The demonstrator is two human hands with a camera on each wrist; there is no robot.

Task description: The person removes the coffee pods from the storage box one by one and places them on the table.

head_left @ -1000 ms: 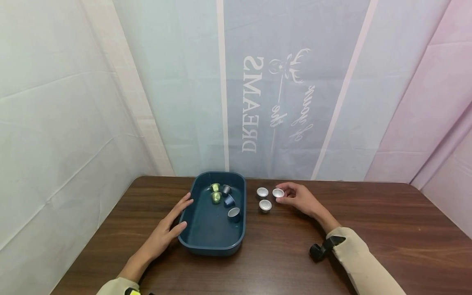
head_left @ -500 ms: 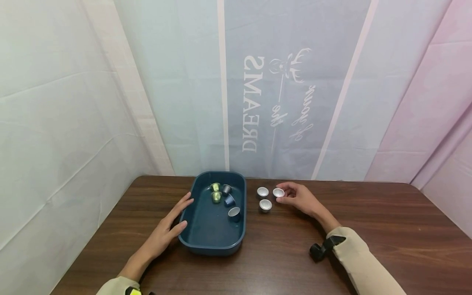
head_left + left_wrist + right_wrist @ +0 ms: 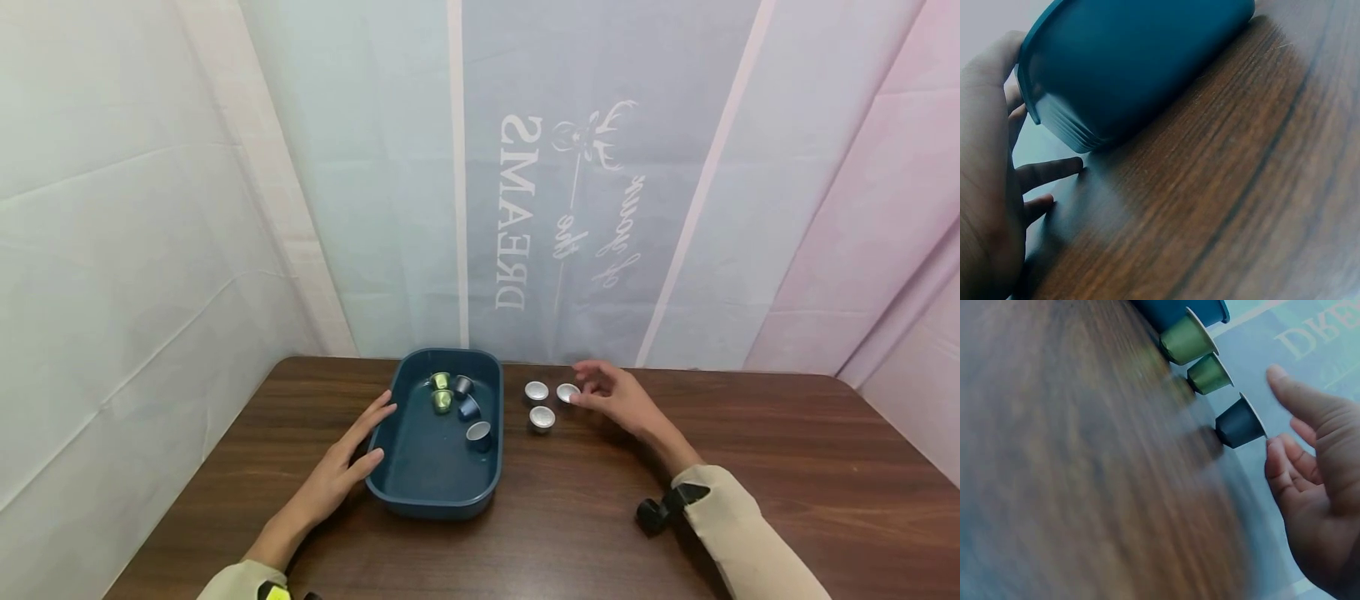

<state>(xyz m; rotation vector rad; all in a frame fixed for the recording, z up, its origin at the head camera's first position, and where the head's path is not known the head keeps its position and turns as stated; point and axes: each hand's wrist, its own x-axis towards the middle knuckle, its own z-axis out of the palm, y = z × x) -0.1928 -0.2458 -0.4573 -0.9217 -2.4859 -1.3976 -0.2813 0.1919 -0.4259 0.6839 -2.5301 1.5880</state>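
Note:
My left hand [image 3: 333, 467] rests on the left rim of a dark blue bin [image 3: 435, 504], fingers extended; in the left wrist view the thumb touches the rim of the bin [image 3: 1129, 62]. Inside lie several coffee capsules: two green [image 3: 442, 402], two dark blue or dark grey [image 3: 468, 407], and one with its pale lid [image 3: 477, 432] showing. Right of the bin, three capsules stand lid up: two green capsules [image 3: 1190, 339] and a dark capsule [image 3: 1240, 424]. My right hand [image 3: 618, 400] hovers at the dark one, thumb and fingers spread apart, fingertips close to its rim.
The brown wooden table [image 3: 570, 533] carries everything. Its back edge meets a hanging printed cloth [image 3: 600, 250], close behind the bin and capsules. A pale cloth [image 3: 135, 250] hangs on the left. A black strap device [image 3: 671, 507] sits on the right wrist.
The right hand has let go of the dark capsule; its fingers have parted and moved slightly right. That capsule stays standing on the table. The left hand stays at the bin.

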